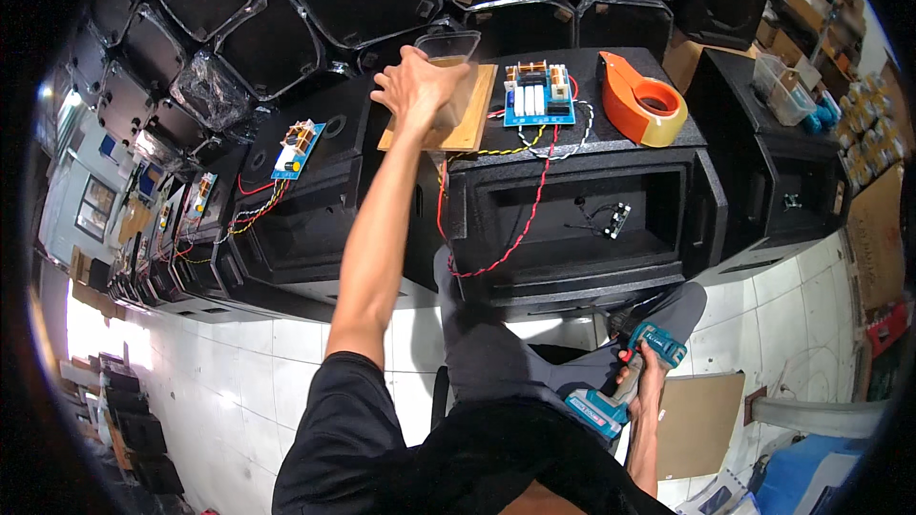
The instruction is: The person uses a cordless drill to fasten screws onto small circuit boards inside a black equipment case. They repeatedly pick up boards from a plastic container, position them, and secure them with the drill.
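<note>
My left hand [418, 91] reaches far forward over a wooden board [472, 114] on top of a black speaker cabinet [468, 229]. Its fingers grip a clear plastic container [460, 44], tilted and slightly blurred; what is inside cannot be made out. Low on the right, my right hand [645, 391] is wrapped round the handle of a teal cordless drill [625, 391], held above my leg. Beside the board sits a blue circuit board [539, 107] with red, yellow and white twisted wires. An orange tape dispenser [630, 86] with a roll of tape lies to its right.
Inside the cabinet's opening lies a small connector part [618, 220] on dark wires. Another circuit board [298, 151] rests on a neighbouring cabinet at left. Black cabinets stack up behind. A clear bin [782, 91] stands at right; a cardboard sheet [701, 424] lies on the tiled floor.
</note>
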Tool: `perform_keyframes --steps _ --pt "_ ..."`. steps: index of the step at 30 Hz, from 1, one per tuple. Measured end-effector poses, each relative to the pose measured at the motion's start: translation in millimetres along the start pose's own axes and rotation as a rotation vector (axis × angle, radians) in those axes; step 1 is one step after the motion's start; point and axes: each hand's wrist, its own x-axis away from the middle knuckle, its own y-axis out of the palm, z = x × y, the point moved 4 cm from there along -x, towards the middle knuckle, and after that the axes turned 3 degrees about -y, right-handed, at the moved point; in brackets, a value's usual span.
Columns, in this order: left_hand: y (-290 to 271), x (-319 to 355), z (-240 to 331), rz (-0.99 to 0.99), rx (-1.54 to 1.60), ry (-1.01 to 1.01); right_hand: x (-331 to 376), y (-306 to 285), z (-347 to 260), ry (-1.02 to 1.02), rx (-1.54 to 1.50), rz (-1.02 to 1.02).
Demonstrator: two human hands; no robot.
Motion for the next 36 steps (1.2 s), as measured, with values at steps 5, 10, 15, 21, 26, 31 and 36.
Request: perform_keyframes --steps 5,10,15,21,26,31,36 --pt "22.2 7.9 19.9 0.037 -0.084 -0.018 -7.2 -4.4 -0.3 0.051 -0.02 0.004" --pt "31.5 13.1 19.9 -0.034 -0.022 -0.082 -14.8 -8.1 -0.9 0.079 -0.06 -0.022" --pt "34.7 23.9 41.3 -0.044 -0.004 -0.109 -19.1 -11.5 2.6 0.059 -0.036 -0.02" --pt "37.0 36.1 69.8 0.025 -0.05 -0.06 -19.6 -9.8 1.1 0.054 -0.049 -0.04" --pt "25.6 18.4 63.5 -0.07 -0.144 0.242 -16.7 -8.2 -1.8 0.066 -0.073 -0.032" --pt "25.4 -22.0 51.0 -0.156 -0.244 0.731 -15.9 -4.3 1.2 0.074 -0.071 -0.038" --pt "64.4 -30.4 71.3 -0.816 -0.403 0.806 -13.4 -5.9 1.8 0.088 -0.082 -0.039"
